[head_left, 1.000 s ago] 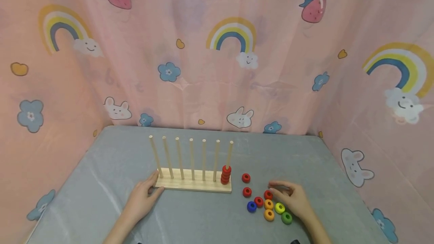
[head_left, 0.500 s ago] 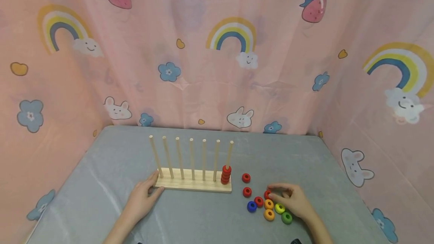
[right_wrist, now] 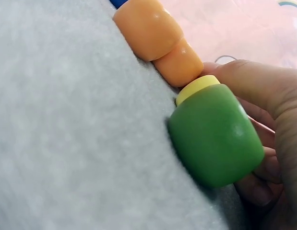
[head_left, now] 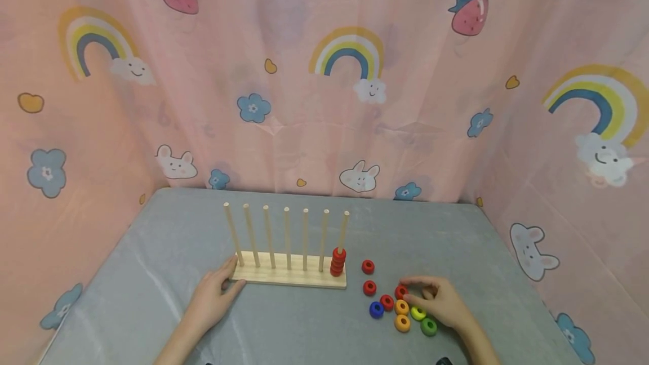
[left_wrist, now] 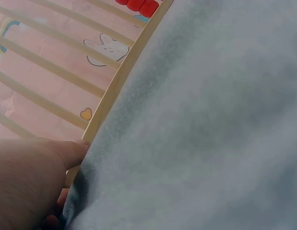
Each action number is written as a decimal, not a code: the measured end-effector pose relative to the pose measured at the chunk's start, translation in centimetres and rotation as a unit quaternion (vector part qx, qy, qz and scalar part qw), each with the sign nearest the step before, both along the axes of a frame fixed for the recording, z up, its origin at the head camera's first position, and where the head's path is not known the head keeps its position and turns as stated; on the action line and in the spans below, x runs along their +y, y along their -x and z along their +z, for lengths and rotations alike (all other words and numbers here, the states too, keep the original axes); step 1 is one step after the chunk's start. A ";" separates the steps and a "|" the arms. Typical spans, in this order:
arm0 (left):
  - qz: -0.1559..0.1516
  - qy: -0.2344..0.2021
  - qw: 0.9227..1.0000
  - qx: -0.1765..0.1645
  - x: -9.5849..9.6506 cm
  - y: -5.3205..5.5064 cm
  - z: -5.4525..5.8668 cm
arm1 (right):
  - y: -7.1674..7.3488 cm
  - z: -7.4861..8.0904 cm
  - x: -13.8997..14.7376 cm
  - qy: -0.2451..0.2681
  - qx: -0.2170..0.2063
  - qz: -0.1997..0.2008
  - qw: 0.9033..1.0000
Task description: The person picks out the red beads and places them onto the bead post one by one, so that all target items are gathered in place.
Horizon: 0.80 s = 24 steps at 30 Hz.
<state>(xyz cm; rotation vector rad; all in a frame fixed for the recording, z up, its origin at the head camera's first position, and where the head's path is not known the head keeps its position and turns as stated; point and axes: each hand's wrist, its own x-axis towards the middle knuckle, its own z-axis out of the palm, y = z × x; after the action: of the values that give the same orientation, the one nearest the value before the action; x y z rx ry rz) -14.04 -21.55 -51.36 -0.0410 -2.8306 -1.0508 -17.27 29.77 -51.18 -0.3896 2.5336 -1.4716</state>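
Observation:
A wooden peg stand (head_left: 291,277) with several upright pegs stands on the table, its rightmost peg carrying a stack of red beads (head_left: 337,266). My left hand (head_left: 209,300) grips the left end of its base; in the left wrist view the thumb (left_wrist: 74,152) presses on the base edge. Thumb and forefinger of my right hand (head_left: 441,300) pinch a red bead (head_left: 398,293) among the loose beads. Nearest to that hand lie a yellow bead (head_left: 418,317), a green bead (right_wrist: 213,139) and two orange beads (right_wrist: 146,31). In the right wrist view the red bead is hidden.
Three more red beads lie loose, one of them the far red bead (head_left: 368,271), between the stand and the right hand. Beside them is a blue bead (head_left: 376,315). A grey cloth (head_left: 294,331) covers the table, and a pink patterned curtain (head_left: 304,145) surrounds it.
My right thumb and forefinger have come down and closed around the red bead. My left hand has kept its place on the stand.

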 end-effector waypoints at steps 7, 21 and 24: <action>-0.001 0.003 1.000 0.005 -0.1 0.1 -0.1 | 0.0 0.1 -0.2 0.000 -0.002 -0.008 1.000; -0.001 0.002 1.000 0.002 0.0 0.1 0.0 | 0.0 0.1 -0.3 -0.003 -0.005 -0.011 1.000; 0.000 0.004 1.000 0.010 0.0 0.0 0.0 | 0.0 0.2 -0.3 -0.006 -0.006 -0.011 1.000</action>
<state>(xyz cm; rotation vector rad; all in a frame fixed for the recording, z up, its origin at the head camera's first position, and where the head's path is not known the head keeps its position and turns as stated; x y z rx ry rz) -14.00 -21.50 -51.36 -0.0510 -2.8172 -1.0337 -17.29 29.45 -51.01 -0.3503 2.5434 -1.4618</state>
